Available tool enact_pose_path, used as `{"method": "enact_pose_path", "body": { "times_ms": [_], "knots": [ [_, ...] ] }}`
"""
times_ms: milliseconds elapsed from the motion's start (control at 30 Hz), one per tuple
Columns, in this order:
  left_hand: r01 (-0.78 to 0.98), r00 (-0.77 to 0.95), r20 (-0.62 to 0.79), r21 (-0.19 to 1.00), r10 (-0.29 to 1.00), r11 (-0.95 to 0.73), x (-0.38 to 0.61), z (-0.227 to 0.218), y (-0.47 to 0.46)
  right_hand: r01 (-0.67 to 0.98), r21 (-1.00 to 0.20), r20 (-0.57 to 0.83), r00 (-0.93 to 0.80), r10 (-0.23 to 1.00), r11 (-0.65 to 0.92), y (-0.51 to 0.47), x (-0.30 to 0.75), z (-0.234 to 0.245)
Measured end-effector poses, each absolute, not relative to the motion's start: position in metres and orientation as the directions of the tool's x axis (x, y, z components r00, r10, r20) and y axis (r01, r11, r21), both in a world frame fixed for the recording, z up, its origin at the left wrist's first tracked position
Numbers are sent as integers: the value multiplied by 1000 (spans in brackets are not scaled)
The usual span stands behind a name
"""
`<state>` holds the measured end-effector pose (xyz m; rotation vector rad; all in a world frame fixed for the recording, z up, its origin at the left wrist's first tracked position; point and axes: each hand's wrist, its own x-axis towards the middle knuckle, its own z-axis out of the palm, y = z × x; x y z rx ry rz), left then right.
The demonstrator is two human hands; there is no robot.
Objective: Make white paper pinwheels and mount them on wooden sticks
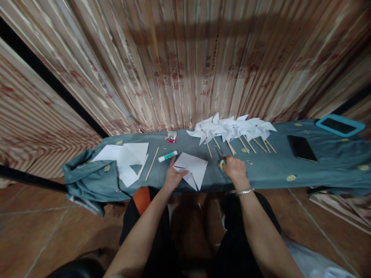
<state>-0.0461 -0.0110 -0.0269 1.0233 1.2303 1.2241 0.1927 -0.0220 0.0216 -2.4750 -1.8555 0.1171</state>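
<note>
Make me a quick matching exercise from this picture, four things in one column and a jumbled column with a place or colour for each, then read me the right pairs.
Things:
1. Scissors
2. Glue stick
3. Slit paper sheet
4. Black phone

Places and colours:
A. White with a green label
B. Lying to the left of the blue-framed device
C. Held in the right hand
D. Pinched by the left hand

Right pairs: 1-C, 2-A, 3-D, 4-B.
</note>
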Motion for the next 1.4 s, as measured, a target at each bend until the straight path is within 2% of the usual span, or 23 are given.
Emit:
{"method": "enact_pose_path", "body": {
  "times_ms": [100,167,233,300,333,400,467,533,733,967,1100,1267,1400],
  "knots": [
    [54,-122,-36,998,992,43,-60,-29,-11,965,-58,-54,253,966,-256,-22,195,23],
    [246,-141,100,967,985,-63,-70,-28,-13,974,-35,-67,222,973,-225,-22,195,24],
    [458,-69,282,861,957,-221,-78,-26,-17,980,-21,-81,196,977,-199,-22,196,25],
    [615,95,407,694,909,-375,-82,-22,-24,980,-18,-96,195,976,-197,-21,195,27],
    [656,193,420,617,887,-435,-82,-21,-29,979,-19,-101,202,974,-205,-21,195,27],
    [687,386,348,510,854,-518,-79,-19,-40,974,-27,-108,222,969,-226,-20,193,28],
    [692,521,228,451,822,-564,-74,-19,-49,970,-33,-118,236,965,-241,-17,191,29],
    [701,580,132,422,803,-576,-70,-21,-54,969,-33,-136,238,962,-245,-12,190,30],
    [707,598,67,425,799,-565,-73,-26,-55,970,4,-212,238,948,-243,8,191,32],
    [642,585,145,519,798,-564,-77,-25,-56,983,37,-329,180,927,-178,24,194,38],
    [622,428,276,601,861,-502,-86,-29,-45,988,48,-401,155,903,-148,29,194,43],
    [628,152,372,679,916,-380,-109,-31,-26,983,98,-342,181,922,-156,30,190,42],
    [643,143,436,641,889,-418,-120,-33,-25,978,123,-316,198,928,-166,28,189,39]
  ]
}}
